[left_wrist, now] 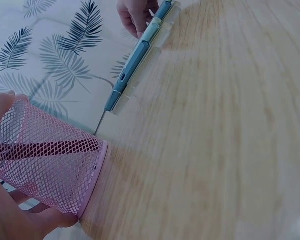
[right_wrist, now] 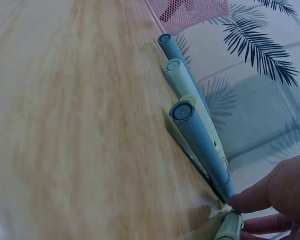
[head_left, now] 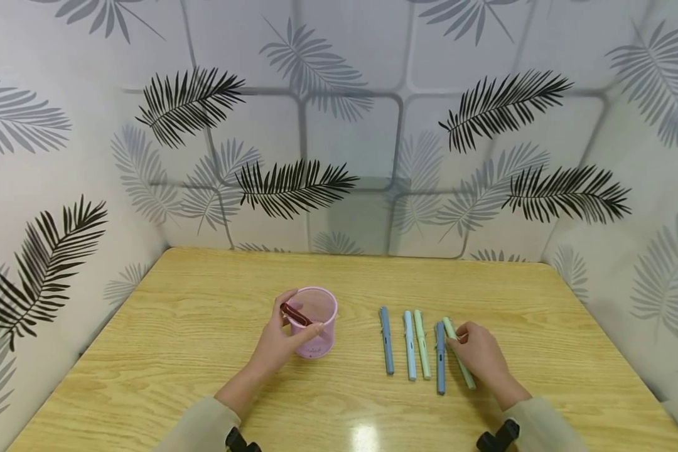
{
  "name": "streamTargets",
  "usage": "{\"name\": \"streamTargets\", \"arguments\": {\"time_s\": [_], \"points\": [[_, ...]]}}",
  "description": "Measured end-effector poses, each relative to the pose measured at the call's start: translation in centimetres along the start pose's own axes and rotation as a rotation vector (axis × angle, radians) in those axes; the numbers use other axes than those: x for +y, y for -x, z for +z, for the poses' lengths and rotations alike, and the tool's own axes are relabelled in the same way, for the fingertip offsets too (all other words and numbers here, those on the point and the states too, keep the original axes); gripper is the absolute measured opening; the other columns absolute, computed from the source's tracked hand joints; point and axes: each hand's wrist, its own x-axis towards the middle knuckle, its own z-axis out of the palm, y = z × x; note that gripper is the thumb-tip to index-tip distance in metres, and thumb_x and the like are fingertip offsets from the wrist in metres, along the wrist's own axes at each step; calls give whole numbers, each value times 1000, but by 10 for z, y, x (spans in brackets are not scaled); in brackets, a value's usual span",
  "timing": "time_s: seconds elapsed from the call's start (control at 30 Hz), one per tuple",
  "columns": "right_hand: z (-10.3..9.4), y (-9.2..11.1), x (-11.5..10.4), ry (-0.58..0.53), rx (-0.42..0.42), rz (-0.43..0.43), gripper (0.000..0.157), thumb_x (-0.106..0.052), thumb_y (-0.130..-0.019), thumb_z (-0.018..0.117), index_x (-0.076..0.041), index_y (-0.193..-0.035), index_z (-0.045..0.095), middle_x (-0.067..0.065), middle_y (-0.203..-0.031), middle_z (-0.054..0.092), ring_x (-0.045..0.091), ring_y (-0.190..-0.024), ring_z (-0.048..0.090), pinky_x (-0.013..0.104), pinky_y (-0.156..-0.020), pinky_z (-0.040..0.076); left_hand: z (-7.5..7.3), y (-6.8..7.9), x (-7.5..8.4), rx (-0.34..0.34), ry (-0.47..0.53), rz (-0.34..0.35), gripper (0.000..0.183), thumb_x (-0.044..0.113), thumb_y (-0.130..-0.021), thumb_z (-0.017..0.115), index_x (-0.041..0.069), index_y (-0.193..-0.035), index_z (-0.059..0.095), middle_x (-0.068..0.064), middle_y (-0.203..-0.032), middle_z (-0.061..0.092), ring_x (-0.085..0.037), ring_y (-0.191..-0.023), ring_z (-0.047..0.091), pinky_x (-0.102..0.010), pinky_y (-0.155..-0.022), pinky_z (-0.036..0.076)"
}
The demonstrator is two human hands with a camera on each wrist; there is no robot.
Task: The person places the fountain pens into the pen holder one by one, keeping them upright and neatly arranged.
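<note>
My left hand (head_left: pixel 279 339) grips a pink mesh pen cup (head_left: pixel 319 345), its thumb at the near rim and the other fingers around the far side. Inside the cup leans a dark red pen (head_left: pixel 295 314), also visible through the mesh in the left wrist view. On the right, my right hand (head_left: pixel 480 353) pinches a light green pen (head_left: pixel 466 371) near its upper end. Close beside it lies a dark blue pen (head_left: pixel 441 367); in the right wrist view the thumb (right_wrist: pixel 255 194) comes right up to that pen's far end.
Left of those pens, another light green pen (head_left: pixel 422 345), a light blue pen (head_left: pixel 409 345) and a second dark blue pen (head_left: pixel 387 342) lie roughly parallel on the wooden table (head_left: pixel 203 301). A leaf-patterned backdrop (head_left: pixel 350 138) rises behind the table and at both sides.
</note>
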Motion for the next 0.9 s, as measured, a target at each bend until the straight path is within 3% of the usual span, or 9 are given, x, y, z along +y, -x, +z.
{"name": "streamTargets", "arguments": {"time_s": [0.67,0.77,0.9], "points": [[1,-1,-2,-9,6,38,29,-14,-82,58,8,-101,58,19,-91,62,25,-73,57,38,-60,47,0,0,0,1,-13,2,77,16,-82,72,10,-143,26,-21,-134,42,-38,-113,45,-48,-87,43],[1,0,-1,-32,10,33,28,-12,-84,57,9,-102,57,20,-90,62,24,-72,57,36,-58,47,0,-2,-7,4,-6,10,77,16,-81,72,9,-143,26,-23,-134,41,-38,-112,46,-49,-87,43],[0,1,-1,-68,26,21,28,-11,-85,58,10,-103,56,20,-88,62,24,-71,57,36,-58,47,2,-8,-25,12,-9,10,78,21,-80,74,17,-143,27,-21,-134,42,-36,-113,46,-50,-88,42]]}}
